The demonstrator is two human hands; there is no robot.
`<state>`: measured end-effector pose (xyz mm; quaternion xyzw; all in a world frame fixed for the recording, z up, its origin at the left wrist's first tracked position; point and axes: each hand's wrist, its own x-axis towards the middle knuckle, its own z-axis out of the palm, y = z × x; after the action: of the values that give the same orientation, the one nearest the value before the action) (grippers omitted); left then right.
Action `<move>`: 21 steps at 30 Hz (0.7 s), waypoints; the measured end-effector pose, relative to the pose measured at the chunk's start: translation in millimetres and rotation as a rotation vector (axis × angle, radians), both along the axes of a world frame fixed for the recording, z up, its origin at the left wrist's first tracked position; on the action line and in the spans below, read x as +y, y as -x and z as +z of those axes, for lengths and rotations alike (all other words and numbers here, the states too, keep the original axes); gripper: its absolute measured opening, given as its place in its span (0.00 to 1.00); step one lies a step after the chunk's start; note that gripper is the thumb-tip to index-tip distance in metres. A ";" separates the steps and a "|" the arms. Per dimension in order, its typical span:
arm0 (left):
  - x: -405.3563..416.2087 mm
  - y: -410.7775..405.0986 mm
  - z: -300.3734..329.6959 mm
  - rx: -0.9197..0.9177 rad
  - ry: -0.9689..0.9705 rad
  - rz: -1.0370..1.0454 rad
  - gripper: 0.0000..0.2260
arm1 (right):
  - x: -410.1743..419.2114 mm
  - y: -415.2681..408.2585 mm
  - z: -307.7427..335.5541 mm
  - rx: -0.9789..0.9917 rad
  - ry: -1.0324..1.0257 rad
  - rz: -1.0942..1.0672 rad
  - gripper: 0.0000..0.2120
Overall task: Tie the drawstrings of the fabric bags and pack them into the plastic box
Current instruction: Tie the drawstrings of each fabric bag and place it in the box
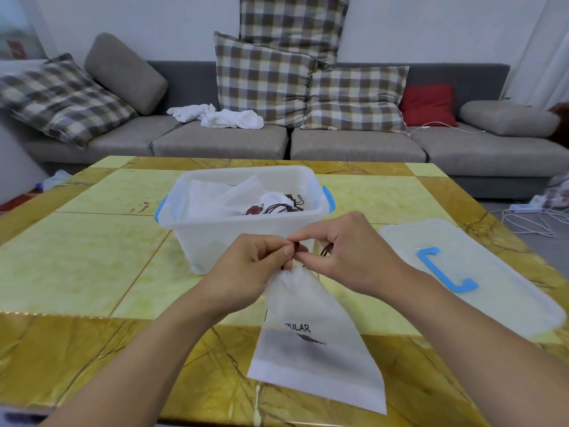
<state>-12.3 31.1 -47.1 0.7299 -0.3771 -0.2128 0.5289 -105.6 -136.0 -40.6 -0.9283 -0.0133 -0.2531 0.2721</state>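
A white fabric bag [311,337] with black print hangs from my hands above the table, its neck gathered tight. My left hand [246,269] pinches the dark brown drawstring [298,245] at the bag's mouth. My right hand [348,251] pinches the same cord from the other side, a loop of it showing under the fingers. Just beyond my hands stands the translucent plastic box [215,238] with blue side latches. Inside it lie other white fabric bags [234,198] with dark cords.
The box's translucent lid [492,288] with a blue handle lies flat on the table to the right. The yellow marbled table [80,257] extends left. Behind is a grey sofa [221,140] with checked cushions and white cloths. Cables lie on the floor at far right.
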 end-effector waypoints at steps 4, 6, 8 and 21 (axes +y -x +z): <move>1.9 0.4 0.8 0.003 -0.031 0.034 0.17 | 1.0 -3.0 -3.8 -0.020 -0.178 0.003 0.01; 3.3 -0.9 3.9 0.091 0.011 0.027 0.16 | 0.1 -6.0 -4.4 0.008 -0.493 -0.045 0.04; 3.3 -3.2 5.5 0.176 0.058 0.028 0.16 | 0.7 -7.5 -4.0 0.108 -0.799 -0.068 0.08; -2.1 -3.4 1.4 0.235 0.060 0.015 0.14 | -4.7 -5.4 -0.5 0.179 -0.847 -0.008 0.12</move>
<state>-8.8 29.0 -45.6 0.6865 -0.3130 -0.2815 0.5928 -100.1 -140.8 -41.2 -0.7529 0.1192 -0.1560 0.6282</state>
